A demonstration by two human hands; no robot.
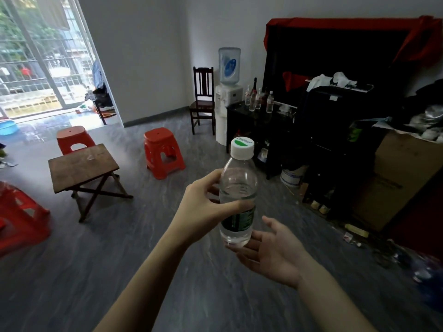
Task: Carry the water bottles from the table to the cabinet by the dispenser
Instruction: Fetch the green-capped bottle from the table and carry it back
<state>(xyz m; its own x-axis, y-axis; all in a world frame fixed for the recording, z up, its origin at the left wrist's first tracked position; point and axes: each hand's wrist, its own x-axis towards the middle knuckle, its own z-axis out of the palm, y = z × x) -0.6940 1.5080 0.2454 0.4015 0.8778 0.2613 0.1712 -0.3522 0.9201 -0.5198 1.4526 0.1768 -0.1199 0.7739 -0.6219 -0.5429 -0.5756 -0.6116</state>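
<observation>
a clear water bottle (237, 195) is held upright at the centre of view, gripped about its middle by the left hand (203, 209), fingers curled round it. the right hand (273, 250) is cupped beneath its base, fingers spread. at 1 o'clock, more bottles (260, 100) stand on the black cabinet (242, 111) beside the dispenser (227, 92). at 9 o'clock stands the wooden table (82, 165).

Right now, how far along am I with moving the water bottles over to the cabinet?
Mostly done, it seems. Several bottles already stand on the black cabinet beside the dispenser, and the wooden table shows none. One bottle is in hand: your left hand grips it, your right hand is open beneath its base. Left: carry it across and set it down.
</observation>
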